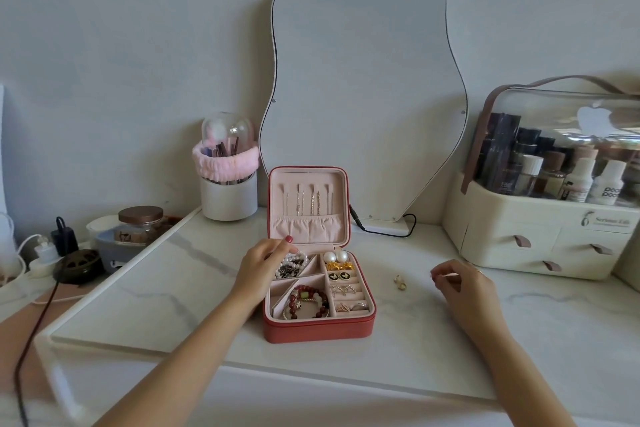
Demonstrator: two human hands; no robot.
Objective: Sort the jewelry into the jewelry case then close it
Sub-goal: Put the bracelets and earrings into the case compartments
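Red square zip jewelry case [317, 331] lies open; left hand [263, 269] relaxed, fingertips on its rim; right hand [462, 288] loosely curled, grasp unclear, near small gold earring [400, 282].

Head view looks down, seemingly close, at vanity top [398, 350].

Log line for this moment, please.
case open | left hand on pearl beads | right hand curled, apart | earring on table

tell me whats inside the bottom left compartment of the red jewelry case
In that compartment of the jewelry case lies a dark red bead bracelet with paler beads, together with a thin metal bangle. Anything lying beneath the beads is covered.
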